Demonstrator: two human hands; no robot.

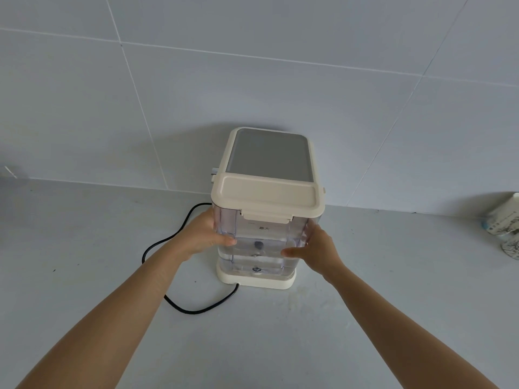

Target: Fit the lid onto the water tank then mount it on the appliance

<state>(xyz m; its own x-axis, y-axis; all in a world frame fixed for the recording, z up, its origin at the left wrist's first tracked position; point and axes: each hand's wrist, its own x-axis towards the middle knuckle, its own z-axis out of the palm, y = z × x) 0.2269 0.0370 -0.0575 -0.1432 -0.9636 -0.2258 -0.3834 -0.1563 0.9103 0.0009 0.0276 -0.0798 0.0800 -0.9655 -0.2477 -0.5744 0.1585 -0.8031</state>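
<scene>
A pale grey counter [84, 276] meets a wall of large grey-white tiles [252, 66] at the far side. A black power cord [157, 245] loops across the counter left of centre. At the far right edge stands a white patterned carton [505, 217], partly cut off.

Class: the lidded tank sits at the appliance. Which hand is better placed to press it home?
Neither clearly: left hand and right hand grip opposite sides of the tank evenly. Probably both.
</scene>
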